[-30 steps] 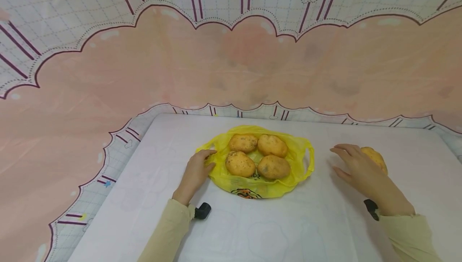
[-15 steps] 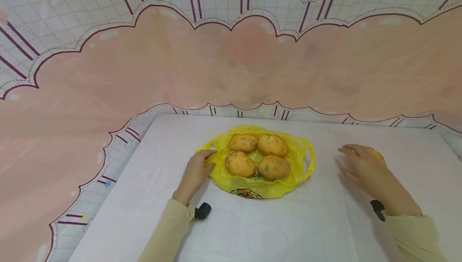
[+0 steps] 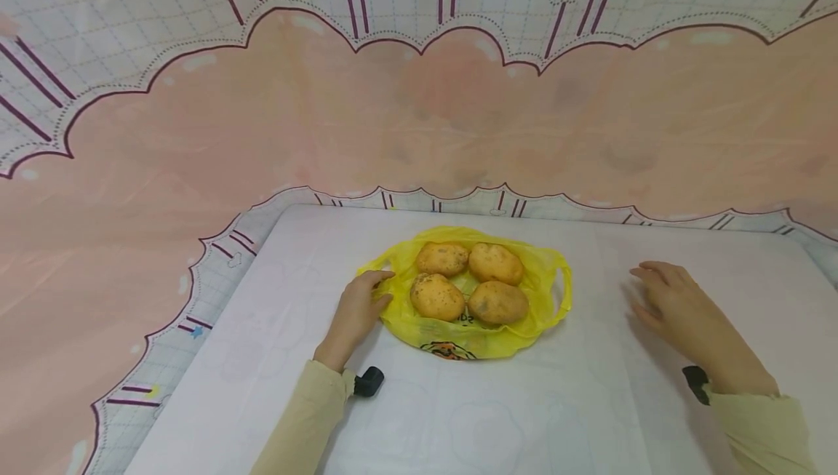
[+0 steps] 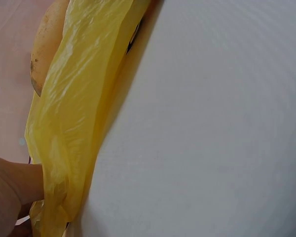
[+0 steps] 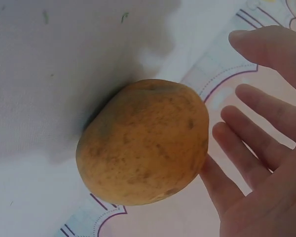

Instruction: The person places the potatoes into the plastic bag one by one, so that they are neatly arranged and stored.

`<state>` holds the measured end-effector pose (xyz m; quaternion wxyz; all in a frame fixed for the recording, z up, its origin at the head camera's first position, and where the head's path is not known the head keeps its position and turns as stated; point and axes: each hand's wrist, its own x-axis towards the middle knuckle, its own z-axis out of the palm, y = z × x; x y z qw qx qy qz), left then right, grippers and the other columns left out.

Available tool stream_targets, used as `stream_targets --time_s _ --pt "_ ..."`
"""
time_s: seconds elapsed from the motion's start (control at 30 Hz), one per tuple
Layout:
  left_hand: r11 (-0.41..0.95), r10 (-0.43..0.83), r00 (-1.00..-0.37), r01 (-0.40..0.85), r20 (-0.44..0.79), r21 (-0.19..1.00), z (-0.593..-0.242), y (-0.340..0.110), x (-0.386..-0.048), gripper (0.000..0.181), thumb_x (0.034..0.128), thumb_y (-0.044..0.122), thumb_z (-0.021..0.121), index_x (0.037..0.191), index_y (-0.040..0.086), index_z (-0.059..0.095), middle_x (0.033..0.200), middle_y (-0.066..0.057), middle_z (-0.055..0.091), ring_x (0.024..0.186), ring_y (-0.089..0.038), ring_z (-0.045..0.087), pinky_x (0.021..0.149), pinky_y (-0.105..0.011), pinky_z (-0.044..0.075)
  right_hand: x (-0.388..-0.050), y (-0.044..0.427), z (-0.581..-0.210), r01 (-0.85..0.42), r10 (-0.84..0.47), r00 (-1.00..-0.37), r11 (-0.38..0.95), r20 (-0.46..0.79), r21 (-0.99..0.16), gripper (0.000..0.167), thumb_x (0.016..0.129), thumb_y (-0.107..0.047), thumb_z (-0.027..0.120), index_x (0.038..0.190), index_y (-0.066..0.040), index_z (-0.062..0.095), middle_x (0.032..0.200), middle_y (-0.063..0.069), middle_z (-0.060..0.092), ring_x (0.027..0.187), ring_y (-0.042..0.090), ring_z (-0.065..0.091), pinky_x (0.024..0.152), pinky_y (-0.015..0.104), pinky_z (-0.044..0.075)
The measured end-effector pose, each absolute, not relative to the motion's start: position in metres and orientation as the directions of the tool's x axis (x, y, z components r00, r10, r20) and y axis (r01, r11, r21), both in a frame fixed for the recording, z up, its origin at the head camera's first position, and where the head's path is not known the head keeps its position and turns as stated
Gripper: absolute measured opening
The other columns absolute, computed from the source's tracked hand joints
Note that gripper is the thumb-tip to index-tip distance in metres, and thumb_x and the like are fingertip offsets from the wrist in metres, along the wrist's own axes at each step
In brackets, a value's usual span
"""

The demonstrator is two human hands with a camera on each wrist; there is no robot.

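Several potatoes lie on a spread yellow plastic bag in the middle of the table. My left hand grips the bag's left edge by its handle; in the left wrist view the thumb bears against the crumpled plastic, with the other fingers mostly hidden. To the right of the bag, my right hand has its fingers spread. A single potato sits on the table beside that hand in the right wrist view. The little finger meets the potato's edge there; whether it touches, I cannot tell. The head view hides this potato behind the hand.
The bag's right handle loop lies on the white tabletop. A patterned cloth hangs behind the table and along its left side. A black wrist device is worn at each sleeve.
My right hand has moved slightly to the right, and in the head view it now covers the single potato that showed behind it. My left hand and the bag stay in place.
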<state>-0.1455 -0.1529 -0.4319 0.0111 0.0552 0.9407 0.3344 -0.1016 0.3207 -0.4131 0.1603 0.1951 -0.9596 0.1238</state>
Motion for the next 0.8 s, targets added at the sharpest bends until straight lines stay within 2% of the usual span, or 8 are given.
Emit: stream_targets --time_s 0.47,0.8 --pt "0.771 0.107 -0.994 0.091 0.013 0.631 -0.433 -0.153 -0.145 0.039 0.0928 0.005 0.068 0.131 0.005 0.062 0.134 -0.014 0.061 0.124 -0.032 0.056 0.108 -0.049 0.046 -0.100 0.329 -0.417 -0.394 -0.305 -0.877 0.898 0.371 -0.194 0.055 0.073 0.000 0.081 0.120 0.010 0.056 0.123 0.032 0.049 0.114 0.051 0.042 0.089 0.069 0.041" --pt "0.766 0.109 -0.994 0.095 0.017 0.636 -0.434 -0.154 -0.145 0.038 0.0932 0.006 0.068 0.131 0.005 0.062 0.134 -0.014 0.061 0.125 -0.032 0.056 0.108 -0.049 0.046 -0.100 0.335 -0.415 -0.336 -0.259 -0.916 0.913 0.307 -0.231 0.058 0.076 0.000 0.080 0.125 0.012 0.051 0.126 0.033 0.045 0.116 0.053 0.038 0.091 0.072 0.040"
